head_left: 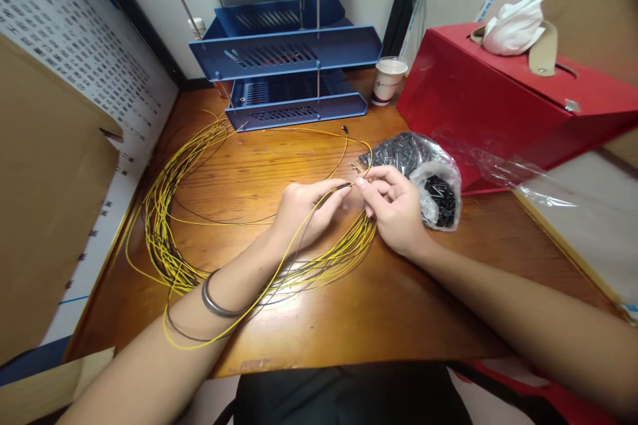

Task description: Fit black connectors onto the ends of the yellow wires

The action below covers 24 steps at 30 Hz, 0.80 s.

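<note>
Over the middle of the table both hands work close together on thin wires. My left hand (312,209) pinches a small black piece (343,186) between thumb and forefinger, with a yellow wire running into it. Just to the right, my right hand (391,202) is closed in a pinch on a yellow wire (369,154) beside that piece. A large loose coil of yellow and black wires (162,212) lies on the table, passing under my left forearm. Some strands loop over the wrist with the dark bangle (214,299). Exactly what sits between the right fingertips is too small to see.
Right of my hands sits an open clear plastic bag (399,153) of small black parts. Behind are a blue tiered tray rack (299,109) and a paper cup (387,83). A red box (468,106) holding tissue stands right. Cardboard (44,199) lines the left.
</note>
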Available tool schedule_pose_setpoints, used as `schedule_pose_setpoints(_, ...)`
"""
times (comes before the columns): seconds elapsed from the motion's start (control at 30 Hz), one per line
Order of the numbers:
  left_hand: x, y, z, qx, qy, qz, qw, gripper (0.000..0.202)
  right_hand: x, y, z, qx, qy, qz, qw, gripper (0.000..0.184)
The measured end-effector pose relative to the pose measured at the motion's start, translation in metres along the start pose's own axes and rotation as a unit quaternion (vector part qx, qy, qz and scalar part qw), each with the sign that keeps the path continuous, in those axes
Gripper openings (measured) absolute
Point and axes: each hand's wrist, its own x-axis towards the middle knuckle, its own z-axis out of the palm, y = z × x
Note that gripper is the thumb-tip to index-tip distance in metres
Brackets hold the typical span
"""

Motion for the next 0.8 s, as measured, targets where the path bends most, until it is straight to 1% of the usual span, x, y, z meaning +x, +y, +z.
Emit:
schedule_pose_setpoints(0.2, -0.0005, -0.0001, -0.0005, 0.001, -0.001, -0.005, 1.000, 0.022, 0.0005, 0.0006, 0.0002, -0.004, -0.013, -0.003, 1.000, 0.031)
schedule_pose_setpoints(0.4, 0.0001, 0.0001, -0.0006, 0.010, -0.003, -0.002, 1.000, 0.021, -0.0001, 0.0005, -0.0003, -0.003, -0.003, 0.001, 1.000, 0.029)
schedule_pose_setpoints(0.53, -0.0003, -0.0016, 0.0000, 0.017, -0.001, 0.000, 1.000, 0.022, 0.0003, -0.0007, 0.0006, -0.007, -0.007, -0.005, 1.000, 0.029)
schedule_pose_setpoints(0.7, -0.0011, -0.0011, 0.0007, -0.006, -0.005, -0.006, 1.000, 0.023, -0.0001, -0.0005, -0.0002, -0.002, -0.010, -0.006, 1.000, 0.026)
schedule_pose_setpoints(0.8, -0.0007, 0.0000, 0.0006, -0.011, -0.008, -0.015, 1.000, 0.022, -0.0002, 0.0000, -0.0005, -0.002, 0.001, -0.001, 1.000, 0.027)
